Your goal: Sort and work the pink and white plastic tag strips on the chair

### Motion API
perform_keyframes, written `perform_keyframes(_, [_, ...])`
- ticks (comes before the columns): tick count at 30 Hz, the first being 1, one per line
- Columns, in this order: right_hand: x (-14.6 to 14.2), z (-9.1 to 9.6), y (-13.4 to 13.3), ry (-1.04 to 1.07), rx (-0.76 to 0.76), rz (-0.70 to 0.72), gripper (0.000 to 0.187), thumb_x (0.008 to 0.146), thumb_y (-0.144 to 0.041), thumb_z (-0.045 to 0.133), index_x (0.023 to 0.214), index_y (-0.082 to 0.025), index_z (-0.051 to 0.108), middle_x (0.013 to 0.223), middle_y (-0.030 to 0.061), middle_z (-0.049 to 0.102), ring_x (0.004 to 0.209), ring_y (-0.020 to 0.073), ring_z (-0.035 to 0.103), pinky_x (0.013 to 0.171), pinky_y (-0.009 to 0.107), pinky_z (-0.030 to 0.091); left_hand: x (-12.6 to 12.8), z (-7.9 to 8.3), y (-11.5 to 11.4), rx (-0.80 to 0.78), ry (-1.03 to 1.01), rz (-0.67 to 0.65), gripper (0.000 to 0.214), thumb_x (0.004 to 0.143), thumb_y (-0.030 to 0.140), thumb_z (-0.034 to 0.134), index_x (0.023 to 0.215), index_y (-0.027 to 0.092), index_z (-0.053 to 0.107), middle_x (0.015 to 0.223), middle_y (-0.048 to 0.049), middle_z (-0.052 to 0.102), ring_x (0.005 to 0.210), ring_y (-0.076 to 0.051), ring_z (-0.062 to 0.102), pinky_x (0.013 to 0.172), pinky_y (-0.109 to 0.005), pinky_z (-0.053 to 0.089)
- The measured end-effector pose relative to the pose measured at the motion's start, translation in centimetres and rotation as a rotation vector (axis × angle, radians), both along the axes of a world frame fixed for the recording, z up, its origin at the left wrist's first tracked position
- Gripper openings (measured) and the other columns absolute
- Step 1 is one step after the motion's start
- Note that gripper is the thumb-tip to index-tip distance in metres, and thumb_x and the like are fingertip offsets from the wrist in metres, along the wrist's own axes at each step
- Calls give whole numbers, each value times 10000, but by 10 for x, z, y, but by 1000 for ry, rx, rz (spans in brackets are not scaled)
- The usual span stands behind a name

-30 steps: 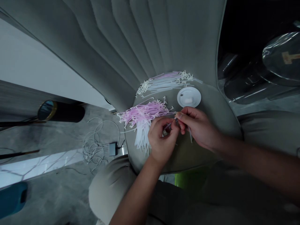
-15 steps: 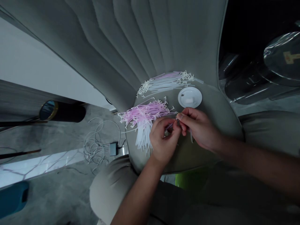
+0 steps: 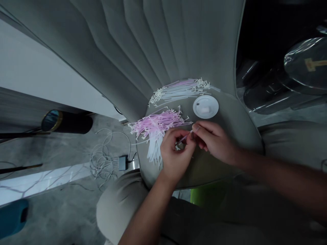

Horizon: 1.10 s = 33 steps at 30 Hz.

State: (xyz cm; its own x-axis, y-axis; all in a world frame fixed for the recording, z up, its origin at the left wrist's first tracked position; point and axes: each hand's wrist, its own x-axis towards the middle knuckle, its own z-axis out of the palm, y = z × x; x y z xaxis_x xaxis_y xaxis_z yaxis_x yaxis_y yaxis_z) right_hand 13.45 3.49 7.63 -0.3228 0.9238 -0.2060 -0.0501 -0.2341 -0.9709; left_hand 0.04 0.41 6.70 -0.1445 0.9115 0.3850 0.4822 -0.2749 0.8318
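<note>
My left hand (image 3: 175,153) and my right hand (image 3: 216,141) meet over a grey chair seat (image 3: 230,115), fingers pinched together on a thin pink plastic strip (image 3: 184,137) held between them. Just left of my hands lies a heap of pink and white strips (image 3: 155,127). A second bundle of white and pale pink strips (image 3: 182,89) lies further back against the chair's ribbed backrest. A small round white dish (image 3: 205,106) sits on the seat just beyond my right hand.
The ribbed grey backrest (image 3: 153,41) rises behind the seat. On the floor to the left lie a coiled white cable with a black adapter (image 3: 122,162) and a dark cylinder with a gold rim (image 3: 66,123). Plastic-wrapped dark objects (image 3: 281,78) stand at right.
My hands stay in nearly the same place; the fingers have shifted slightly on the strip, and the white piece that hung below my right hand no longer shows.
</note>
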Motion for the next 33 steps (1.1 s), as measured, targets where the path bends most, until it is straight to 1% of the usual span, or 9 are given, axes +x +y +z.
perform_keyframes(3, [0,-1,1,-23,91,-13,424,968,-440,463,630,-184,471,534,-56,411,490,65,373,468,229,306,0,1,0,-34,-25,-29,53,817,152,637,796,193,611,741,13,595,698,-110,544,662,-242,446])
perform_keyframes(6, [0,1,2,-72,139,-14,418,972,-402,458,615,-185,460,546,-55,410,499,67,370,488,241,308,0,2,0,-42,-42,-39,56,811,145,639,793,194,619,742,12,604,708,-113,552,665,-242,446])
perform_keyframes(10, [0,3,2,-108,142,-3,405,974,-371,443,611,-192,446,546,-54,411,501,73,380,490,245,311,0,1,0,-77,-65,-22,54,814,149,635,785,194,626,745,10,609,715,-118,563,677,-248,455])
perform_keyframes(14, [0,1,2,-108,134,9,398,971,-378,440,618,-194,444,552,-56,409,503,76,378,487,246,309,0,-2,0,-136,-102,-19,33,818,173,636,791,192,634,746,4,614,703,-118,567,669,-248,465])
perform_keyframes(17, [0,-1,3,-113,124,22,393,967,-370,442,615,-196,436,557,-55,406,507,77,374,485,247,303,0,-4,-1,-149,-122,-11,30,820,186,635,790,191,636,755,1,623,714,-120,575,676,-249,469])
perform_keyframes(25, [1,-12,1,-63,106,63,382,963,-416,461,655,-191,447,587,-60,383,519,75,351,504,247,296,-3,-9,0,-173,-180,-47,36,817,197,640,781,191,641,756,-3,636,722,-124,595,694,-257,483])
perform_keyframes(27, [0,-12,2,-69,123,78,375,963,-404,460,654,-191,445,585,-59,386,522,77,354,507,248,296,-5,-8,1,-174,-179,-62,29,811,185,640,782,191,643,755,-4,637,727,-126,597,695,-261,481])
perform_keyframes(30, [0,-7,6,-97,171,95,386,964,-380,452,628,-194,420,568,-57,387,524,78,358,515,252,296,-9,-4,2,-177,-171,-83,27,805,172,643,793,193,655,771,-6,649,742,-127,603,705,-260,485])
perform_keyframes(33, [1,-2,9,-123,223,99,410,960,-410,466,615,-194,412,560,-55,384,539,82,361,534,255,298,-11,0,3,-221,-192,-100,24,821,210,658,825,196,676,777,-2,668,730,-118,609,697,-247,488])
